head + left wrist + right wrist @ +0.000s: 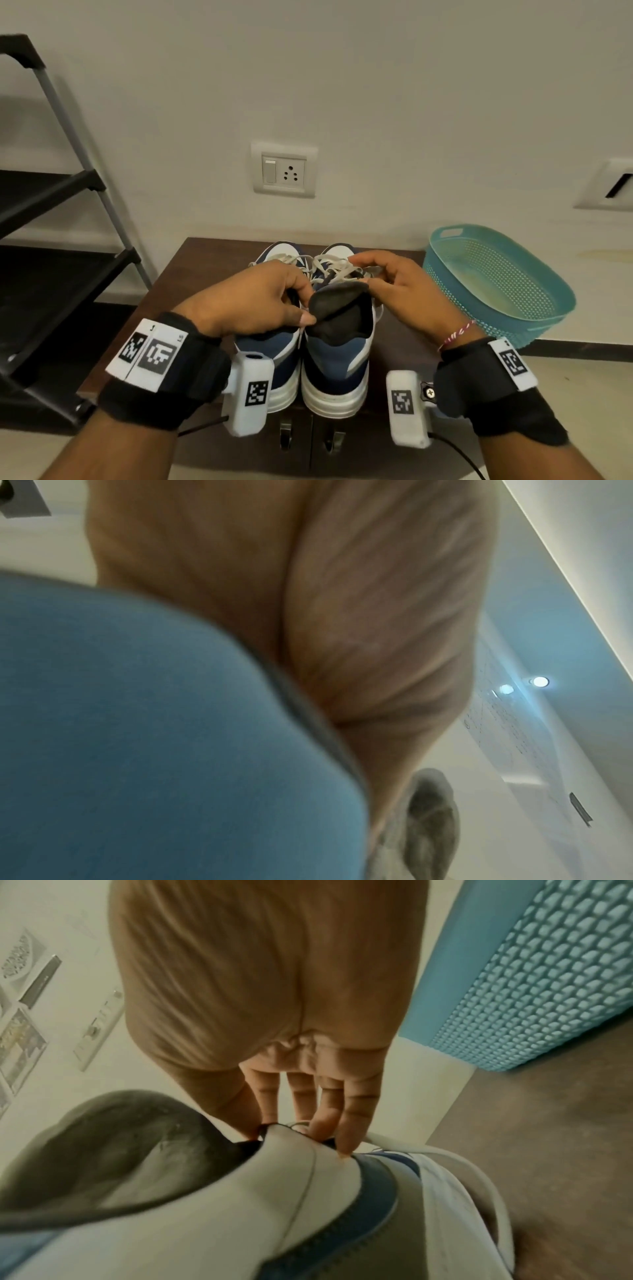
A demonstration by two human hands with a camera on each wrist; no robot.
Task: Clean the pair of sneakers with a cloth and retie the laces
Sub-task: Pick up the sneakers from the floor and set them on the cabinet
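Two blue-and-white sneakers are set side by side, heels toward viewer, on a brown cabinet (191, 270). R sneaker (337, 370): tongue (337, 301) is pinched at its near edge by L hand (253, 301); laces (337, 265) are gripped by R hand (394, 291). L sneaker (274, 349) lies partly under L hand. Teal basket (496, 284) is seen at R.

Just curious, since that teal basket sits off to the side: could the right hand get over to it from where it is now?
Probably yes. The basket stands just beside the right hand with nothing between them, but that hand now pinches the right sneaker's collar and would have to let go.
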